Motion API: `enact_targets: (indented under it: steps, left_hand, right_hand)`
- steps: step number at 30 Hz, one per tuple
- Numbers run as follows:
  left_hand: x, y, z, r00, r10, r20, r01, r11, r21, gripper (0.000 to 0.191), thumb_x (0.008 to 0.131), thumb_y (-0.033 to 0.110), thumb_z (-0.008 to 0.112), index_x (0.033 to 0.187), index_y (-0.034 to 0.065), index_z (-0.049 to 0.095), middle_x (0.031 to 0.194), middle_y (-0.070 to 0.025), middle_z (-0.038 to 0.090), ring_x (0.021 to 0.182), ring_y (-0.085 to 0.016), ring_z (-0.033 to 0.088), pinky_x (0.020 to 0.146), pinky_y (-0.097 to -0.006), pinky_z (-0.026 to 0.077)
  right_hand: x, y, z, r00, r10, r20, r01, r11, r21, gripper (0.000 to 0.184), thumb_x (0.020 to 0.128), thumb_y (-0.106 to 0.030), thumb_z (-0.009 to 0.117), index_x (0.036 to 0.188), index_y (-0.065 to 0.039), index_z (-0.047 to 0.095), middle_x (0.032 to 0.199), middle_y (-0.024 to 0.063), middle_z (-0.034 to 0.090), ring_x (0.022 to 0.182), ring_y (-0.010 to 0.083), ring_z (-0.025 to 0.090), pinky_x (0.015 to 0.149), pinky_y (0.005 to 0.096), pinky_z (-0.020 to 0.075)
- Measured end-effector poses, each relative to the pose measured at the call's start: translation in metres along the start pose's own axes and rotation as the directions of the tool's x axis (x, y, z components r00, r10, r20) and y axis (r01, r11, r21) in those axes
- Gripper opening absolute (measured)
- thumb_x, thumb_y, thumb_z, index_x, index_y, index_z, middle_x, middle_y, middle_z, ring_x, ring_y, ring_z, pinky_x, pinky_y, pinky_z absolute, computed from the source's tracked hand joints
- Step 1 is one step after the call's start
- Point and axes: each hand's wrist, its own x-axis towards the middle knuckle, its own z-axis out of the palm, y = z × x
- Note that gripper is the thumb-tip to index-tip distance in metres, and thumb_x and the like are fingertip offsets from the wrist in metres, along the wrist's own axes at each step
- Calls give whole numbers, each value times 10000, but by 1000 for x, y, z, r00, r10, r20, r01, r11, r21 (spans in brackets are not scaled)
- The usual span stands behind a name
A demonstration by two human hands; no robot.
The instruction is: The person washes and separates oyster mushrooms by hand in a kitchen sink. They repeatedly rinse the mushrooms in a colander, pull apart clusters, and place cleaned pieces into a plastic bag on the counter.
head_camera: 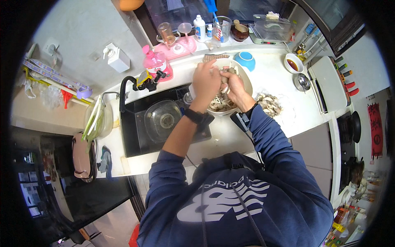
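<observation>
A white bowl (pixel 247 81) stands on the counter beside the sink, holding a heap of torn oyster mushrooms (pixel 222 104). Over it my right hand (pixel 236 88) has its fingers closed around a piece of mushroom (pixel 226 89). My left hand (pixel 206 81) is close beside it above the bowl, blurred; whether its fingers grip anything is hard to see. To the right of the bowl lies a loose pile of mushroom pieces (pixel 268 105), apparently on clear plastic.
Left of the bowl is a black sink (pixel 135 139) with a clear basin (pixel 163 119) and a black faucet (pixel 123 92). Behind the bowl sits a blue bowl (pixel 245 61). A knife block (pixel 328 81), a bowl of dark liquid (pixel 293 64) and pink soap bottle (pixel 157 64) stand around.
</observation>
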Motion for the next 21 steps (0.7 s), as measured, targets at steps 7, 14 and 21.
enact_targets:
  steps: [7, 14, 21]
  left_hand:
    - [10, 4, 27, 993, -86, 81, 98, 982, -160, 374, 1063, 302, 515, 1273, 55, 701, 1248, -194, 670, 1201, -374, 621, 1048, -439, 466]
    - [22, 8, 24, 955, -192, 225, 245, 938, -243, 556, 1107, 413, 359, 1204, 33, 752, 1152, -224, 747, 1144, -375, 681, 1031, -428, 479]
    - [38, -3, 38, 855, -390, 343, 509, 759, -406, 603, 1115, 470, 341, 1183, 57, 775, 1087, -186, 753, 1029, -299, 684, 993, -396, 496]
  right_hand:
    - [-3, 6, 17, 1000, 9, 28, -8, 998, -64, 401, 1115, -384, 453, 1186, -44, 652, 909, 61, 682, 659, 152, 611, 552, 286, 485]
    - [-24, -18, 29, 998, 61, 15, -55, 964, -259, 581, 1046, -624, 511, 1090, -57, 631, 812, 25, 613, 543, 99, 524, 403, 269, 314]
    - [-21, -23, 39, 998, 52, -45, -66, 916, -395, 581, 1054, -595, 499, 1106, -34, 639, 698, 23, 580, 492, 115, 494, 377, 290, 307]
